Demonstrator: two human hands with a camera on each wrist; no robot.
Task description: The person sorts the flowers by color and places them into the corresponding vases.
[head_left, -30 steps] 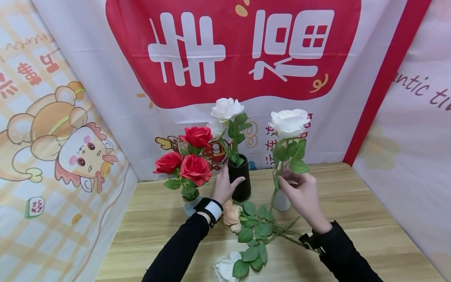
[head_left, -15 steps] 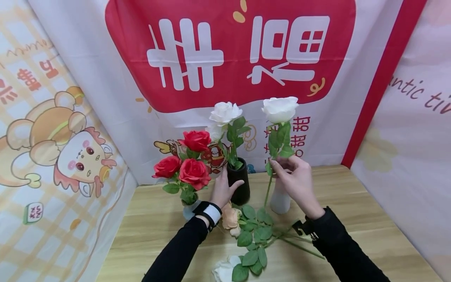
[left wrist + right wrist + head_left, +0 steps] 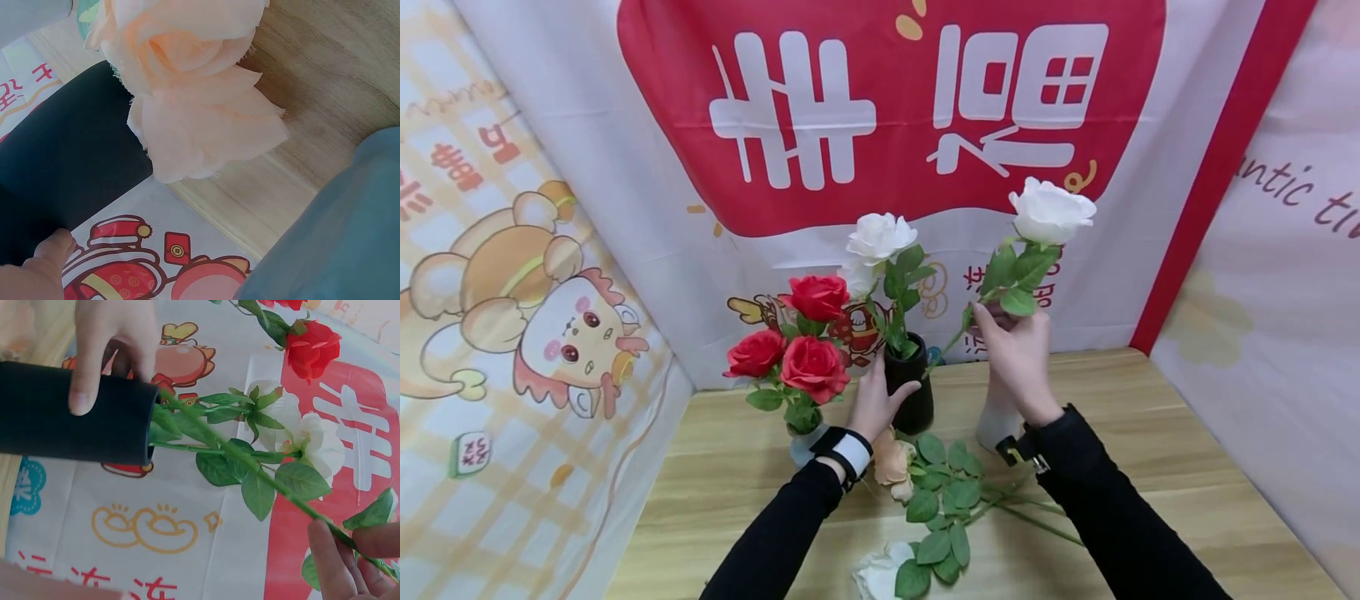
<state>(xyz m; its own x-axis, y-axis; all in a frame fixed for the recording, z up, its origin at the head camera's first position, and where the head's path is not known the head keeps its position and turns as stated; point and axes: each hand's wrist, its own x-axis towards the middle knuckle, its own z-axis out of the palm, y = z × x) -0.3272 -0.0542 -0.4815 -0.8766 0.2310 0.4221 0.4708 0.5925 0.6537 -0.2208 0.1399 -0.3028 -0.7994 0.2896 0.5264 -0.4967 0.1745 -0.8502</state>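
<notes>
My left hand [image 3: 876,398] grips the side of a black vase [image 3: 916,392], its thumb across the front. Two white roses [image 3: 882,237] stand in that vase. My right hand [image 3: 1018,354] pinches the green stem [image 3: 250,464] of another white rose [image 3: 1051,212] between thumb and fingers. This rose leans, bloom to the upper right, with its lower stem end by the black vase's mouth. Whether the end is inside the rim or in front of it, I cannot tell. Below my left hand lies a peach-coloured flower [image 3: 892,464], large in the left wrist view [image 3: 194,81].
Three red roses [image 3: 814,369] stand in a pale blue vase [image 3: 803,446] at left. Behind my right wrist is a white vase [image 3: 995,417]. A white rose [image 3: 880,573] lies on the wooden table [image 3: 1150,467], its leafy stem crossing others. Printed cloths hang around.
My right hand has raised the white rose and tilted it, so the stem's lower end swung left from near the white vase to the black vase's mouth. My left hand stays on the black vase.
</notes>
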